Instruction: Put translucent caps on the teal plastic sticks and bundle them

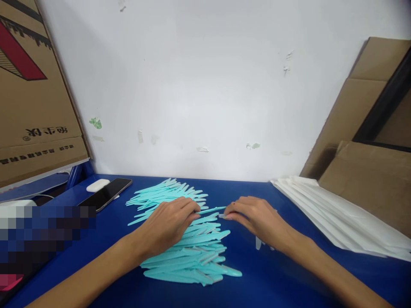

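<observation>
A slim turquoise eyebrow razor (212, 210) spans the gap between my two hands. My left hand (175, 218) pinches its left end, above a spread of similar turquoise razors (189, 269) lying on the blue table. At the other end, the fingertips of my right hand (253, 214) are closed around the razor. A small translucent piece, like a blade cap (221, 216), shows by my right thumb; how it is held is hard to make out. More translucent pieces (258, 243) lie on the table under my right hand, partly hidden by it.
The blue table (109, 239) meets a white wall (205, 94). On the left are a phone (107, 194), a white case (98, 185) and a large cardboard box (35, 107). White paper-like sheets (340, 222) and cardboard (369, 184) stand at right. The lower left is pixelated.
</observation>
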Tool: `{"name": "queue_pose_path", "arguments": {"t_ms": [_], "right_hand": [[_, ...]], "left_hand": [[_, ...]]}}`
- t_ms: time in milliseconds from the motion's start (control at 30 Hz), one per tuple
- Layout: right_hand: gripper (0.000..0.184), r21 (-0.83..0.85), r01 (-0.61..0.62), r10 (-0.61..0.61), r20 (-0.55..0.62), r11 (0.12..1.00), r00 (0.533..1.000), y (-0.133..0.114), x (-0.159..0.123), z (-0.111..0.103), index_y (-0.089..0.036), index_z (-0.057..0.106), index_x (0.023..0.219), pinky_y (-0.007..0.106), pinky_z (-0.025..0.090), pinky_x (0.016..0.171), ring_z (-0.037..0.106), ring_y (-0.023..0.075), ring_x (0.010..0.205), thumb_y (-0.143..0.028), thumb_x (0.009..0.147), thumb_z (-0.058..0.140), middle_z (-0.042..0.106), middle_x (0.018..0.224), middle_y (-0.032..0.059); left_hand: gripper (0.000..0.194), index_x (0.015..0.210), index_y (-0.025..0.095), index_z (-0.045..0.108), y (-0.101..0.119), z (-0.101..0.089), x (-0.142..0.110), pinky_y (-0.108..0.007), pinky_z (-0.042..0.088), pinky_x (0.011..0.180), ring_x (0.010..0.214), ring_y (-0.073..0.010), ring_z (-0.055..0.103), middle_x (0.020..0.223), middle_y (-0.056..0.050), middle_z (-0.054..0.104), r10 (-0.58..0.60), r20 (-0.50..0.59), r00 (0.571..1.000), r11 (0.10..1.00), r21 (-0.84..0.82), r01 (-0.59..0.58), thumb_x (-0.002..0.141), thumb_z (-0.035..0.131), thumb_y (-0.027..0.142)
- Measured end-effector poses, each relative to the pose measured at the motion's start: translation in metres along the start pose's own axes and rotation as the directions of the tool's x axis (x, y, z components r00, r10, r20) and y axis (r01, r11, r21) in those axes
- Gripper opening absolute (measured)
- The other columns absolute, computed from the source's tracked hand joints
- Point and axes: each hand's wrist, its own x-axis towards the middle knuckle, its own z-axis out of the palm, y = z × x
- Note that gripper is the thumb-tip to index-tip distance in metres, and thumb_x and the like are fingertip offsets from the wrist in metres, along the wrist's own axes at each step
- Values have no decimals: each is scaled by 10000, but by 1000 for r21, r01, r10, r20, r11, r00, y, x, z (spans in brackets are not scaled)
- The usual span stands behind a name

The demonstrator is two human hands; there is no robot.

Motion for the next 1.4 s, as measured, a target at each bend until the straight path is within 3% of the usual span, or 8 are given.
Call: {"name": "queue_pose_path", "arguments": {"t_ms": [100, 233, 600, 833, 967, 1133, 1267, 1400], "right_hand": [[256, -24, -9, 7, -77, 1000, 997, 1, 1, -8, -236, 710, 1011, 299, 505, 737, 699, 178, 803, -369, 1044, 494, 760, 916, 26], [234, -44, -59, 50, -181, 997, 982, 7, 0, -18, -225, 718, 1022, 297, 527, 742, 702, 184, 796, -357, 1030, 524, 760, 903, 41], [228, 44, 134, -122, -213, 990, 969, -8, 1, 1, -187, 705, 1010, 302, 515, 709, 692, 174, 776, -299, 1042, 508, 766, 893, 56], [247, 47, 51, -43, -163, 998, 986, -10, 0, 5, -209, 699, 1080, 342, 553, 775, 709, 194, 844, -334, 1048, 489, 771, 972, 64], [287, 23, -73, 76, -168, 997, 983, -11, 1, 3, -230, 605, 1292, 394, 566, 904, 693, 224, 1048, -303, 1031, 511, 723, 1186, 76], [256, 35, -99, 103, -143, 994, 984, -7, 1, 4, -235, 635, 1227, 392, 564, 909, 682, 221, 1052, -247, 1022, 482, 701, 1178, 74], [244, 62, -83, 88, -95, 995, 992, -7, 0, 5, -242, 664, 1175, 374, 563, 873, 684, 208, 999, -225, 1021, 476, 699, 1142, 65], [238, 78, -80, 85, -66, 994, 994, -9, 0, 5, -245, 670, 1163, 361, 562, 861, 683, 197, 978, -223, 1020, 481, 700, 1132, 56]], "left_hand": [[127, 1084, 209, 557, -2, 1, 1, -301, 458, 677, 857, -192, 648, 1005, -22, 679, 9, -66, 998, 1000, 7, -9, 1058, 439, 250], [119, 1087, 219, 556, -6, 1, 1, -296, 461, 670, 843, -187, 651, 1000, -16, 685, -15, -71, 997, 1000, -9, 14, 1057, 446, 254], [143, 1034, 207, 574, 7, 1, -1, -271, 425, 613, 784, -172, 625, 927, -16, 673, 53, -57, 997, 998, -34, -55, 1054, 434, 231], [173, 1055, 206, 609, 2, 0, 1, -278, 417, 617, 803, -187, 631, 939, -29, 696, 42, -78, 996, 997, 73, -36, 1054, 450, 273], [216, 1034, 202, 630, -17, -9, 5, -309, 424, 649, 835, -238, 616, 916, -52, 703, -72, -114, 991, 953, 286, 102, 1054, 443, 309], [244, 1032, 185, 645, -49, -20, 4, -323, 423, 635, 738, -249, 605, 801, -78, 650, -338, -34, 941, 868, 376, 325, 1034, 415, 265], [251, 939, 175, 644, -60, -18, 1, -316, 419, 591, 800, -284, 611, 779, -87, 648, -374, -7, 927, 869, 346, 353, 1003, 410, 236], [292, 945, 158, 665, -60, -13, -1, -385, 494, 708, 894, -310, 602, 920, -129, 657, -363, -13, 932, 883, 314, 349, 992, 408, 288]]}}
